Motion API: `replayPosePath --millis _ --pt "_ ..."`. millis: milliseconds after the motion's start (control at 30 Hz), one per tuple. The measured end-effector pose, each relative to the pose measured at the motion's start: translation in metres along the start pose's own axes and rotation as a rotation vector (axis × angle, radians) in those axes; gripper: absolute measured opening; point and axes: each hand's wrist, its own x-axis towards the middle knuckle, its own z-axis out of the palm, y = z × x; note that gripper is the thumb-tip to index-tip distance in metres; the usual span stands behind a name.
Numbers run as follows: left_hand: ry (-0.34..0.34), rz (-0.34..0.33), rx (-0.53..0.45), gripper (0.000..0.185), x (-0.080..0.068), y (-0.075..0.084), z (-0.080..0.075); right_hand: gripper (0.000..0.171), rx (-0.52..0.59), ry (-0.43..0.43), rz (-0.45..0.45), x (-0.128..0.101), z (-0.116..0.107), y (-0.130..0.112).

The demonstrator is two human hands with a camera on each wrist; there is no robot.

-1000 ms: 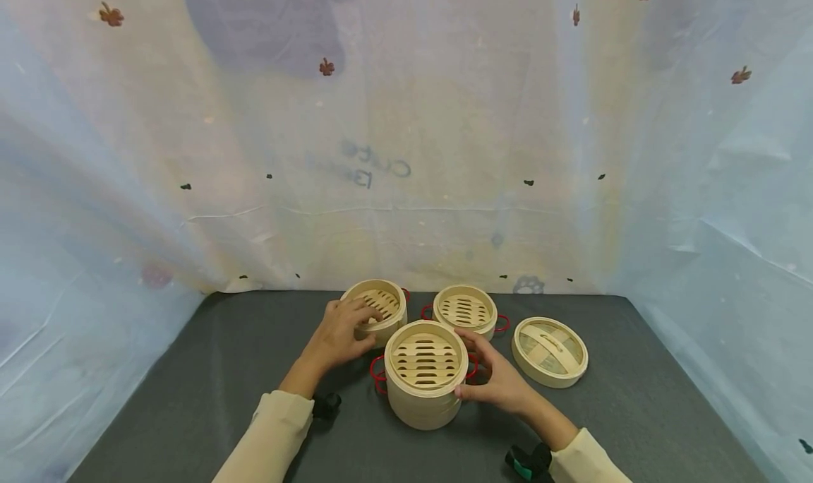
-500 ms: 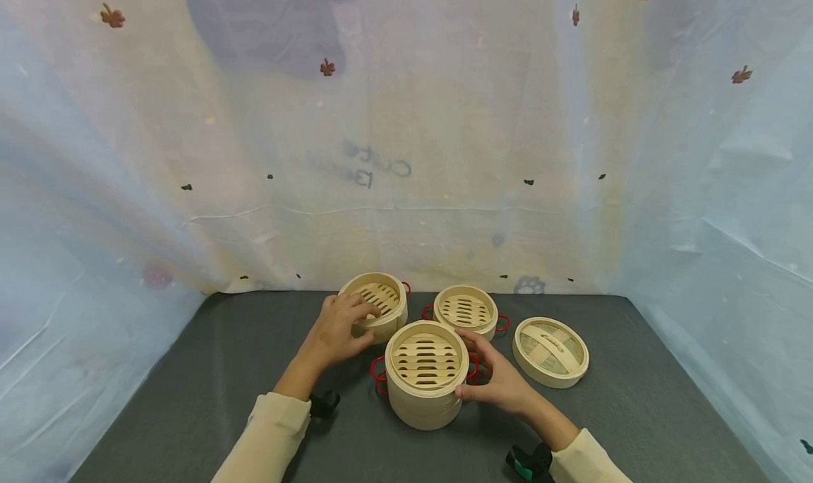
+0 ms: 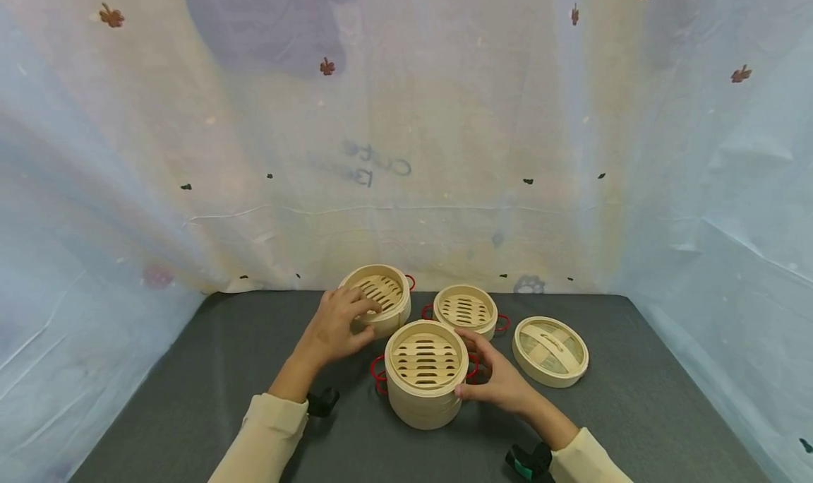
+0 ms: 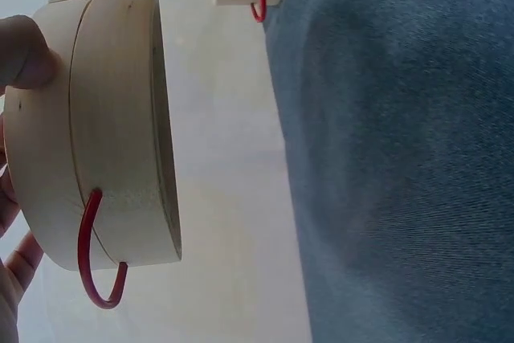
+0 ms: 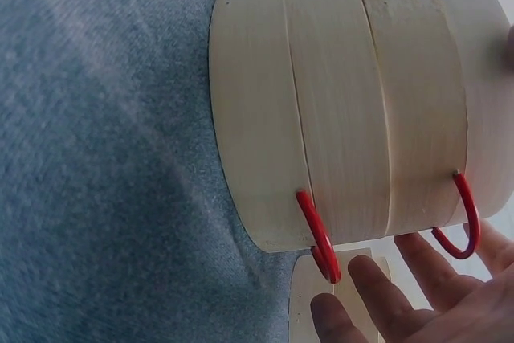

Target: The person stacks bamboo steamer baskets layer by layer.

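Lifting one small steamer basket (image 3: 378, 296) is the step I see: my left hand (image 3: 335, 328) grips its near rim, thumb on the wall, fingers curled over the top. In the left wrist view it hangs above the grey tabletop (image 3: 209, 377), just behind and left of the stack (image 3: 424, 377). My right hand (image 3: 498, 380) cups the side of the stack with curved fingers, steadying it. I think the next move needs the basket level and right above the stack. Its open side faces up, tipped a little. It is round, so its axis stands upright. Its red handle (image 4: 98, 267) sticks out sideways.
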Motion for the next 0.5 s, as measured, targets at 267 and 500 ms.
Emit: replayPosePath --millis 267,500 --pt "0.031 0.039 0.020 0.024 0.003 0.007 -0.010 0.086 0.008 0.001 0.000 0.001 0.000 -0.002" --pt "0.049 0.036 0.036 0.024 0.003 0.012 -0.017 0.086 0.002 0.001 0.001 0.001 0.000 -0.001"
